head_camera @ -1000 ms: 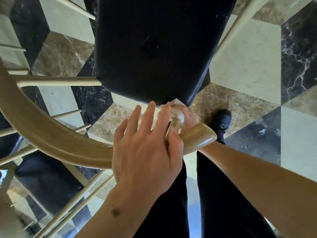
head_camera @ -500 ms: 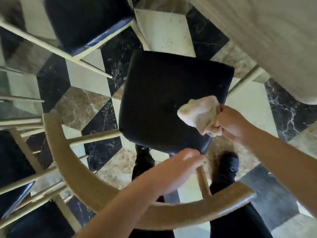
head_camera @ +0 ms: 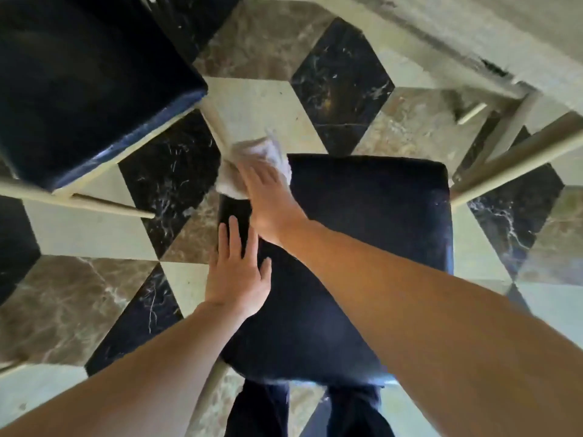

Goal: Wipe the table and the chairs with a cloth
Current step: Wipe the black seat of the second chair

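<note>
A chair with a black padded seat stands right below me. My right hand presses a white cloth onto the seat's far left corner, fingers spread over it. My left hand lies flat and open on the seat's left edge, just behind the right hand. The chair's curved wooden back is out of the frame. A pale wooden table crosses the top right corner.
A second chair with a black seat and pale wooden legs stands at the top left, close to the cloth. Pale chair rails stick out at the right. The floor is patterned marble tile. My dark trouser legs show at the bottom.
My right hand carried the cloth from the seat's near right part across to its far left corner. My left hand left the chair's wooden back and now rests flat on the seat.
</note>
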### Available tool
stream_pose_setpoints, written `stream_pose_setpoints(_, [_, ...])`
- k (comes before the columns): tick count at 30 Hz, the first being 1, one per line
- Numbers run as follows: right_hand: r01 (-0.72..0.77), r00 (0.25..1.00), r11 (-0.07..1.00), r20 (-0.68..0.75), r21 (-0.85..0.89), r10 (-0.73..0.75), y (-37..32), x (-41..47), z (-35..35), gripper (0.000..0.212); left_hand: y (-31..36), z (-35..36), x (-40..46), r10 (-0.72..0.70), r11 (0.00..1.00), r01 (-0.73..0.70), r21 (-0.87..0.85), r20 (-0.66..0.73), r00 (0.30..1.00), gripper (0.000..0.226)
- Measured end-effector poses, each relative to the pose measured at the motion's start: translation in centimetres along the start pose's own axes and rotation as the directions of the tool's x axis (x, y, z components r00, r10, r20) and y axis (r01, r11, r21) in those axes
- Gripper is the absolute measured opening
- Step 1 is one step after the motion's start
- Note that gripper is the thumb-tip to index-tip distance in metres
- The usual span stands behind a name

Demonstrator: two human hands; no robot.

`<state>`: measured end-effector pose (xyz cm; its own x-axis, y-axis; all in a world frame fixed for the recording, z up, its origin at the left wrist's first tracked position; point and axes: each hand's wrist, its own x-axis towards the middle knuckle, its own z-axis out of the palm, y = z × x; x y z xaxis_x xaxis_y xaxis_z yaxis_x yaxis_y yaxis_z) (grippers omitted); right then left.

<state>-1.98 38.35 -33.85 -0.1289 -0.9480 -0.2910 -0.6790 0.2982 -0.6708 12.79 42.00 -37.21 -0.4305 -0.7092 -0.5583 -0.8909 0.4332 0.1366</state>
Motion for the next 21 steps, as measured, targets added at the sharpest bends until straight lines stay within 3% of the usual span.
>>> stream_pose_setpoints(1, [0.068, 0.996, 0.989, 0.073, -0.132, -0.059, 0.1, 0.9, 1.5, 0.083, 0.3, 0.9, 0.2, 0.004, 1.000, -0.004, 0.009, -0.003, 1.000, 0.077])
stream_pose_setpoints(3, [0.107, 0.993, 0.942, 0.076, -0.317, -0.087, 0.5, 2.1, 2.9, 0.078, 1.0, 1.9, 0.1, 0.000, 0.998, -0.001, 0.069, 0.019, 1.000, 0.078])
stream_pose_setpoints(9, [0.123, 0.989, 0.823, -0.004, -0.554, -0.151, 1.0, 4.5, 4.2, 0.068, 1.4, 2.2, 0.8, -0.047, 0.985, 0.032, 0.170, 0.085, 0.995, 0.075])
stream_pose_setpoints(15, [0.171, 0.979, 0.812, 0.000, -0.559, -0.206, 4.3, 3.7, 3.2, 0.065, 0.9, 2.1, 0.9, -0.055, 0.993, 0.041, 0.112, 0.126, 0.990, 0.078])
stream_pose_setpoints(21, [-0.063, 0.988, 0.848, -0.152, -0.526, -0.020, 12.2, -0.9, -2.6, 0.065, 1.6, 1.3, 1.0, -0.095, 0.993, 0.078, 0.091, 0.201, 0.975, 0.082])
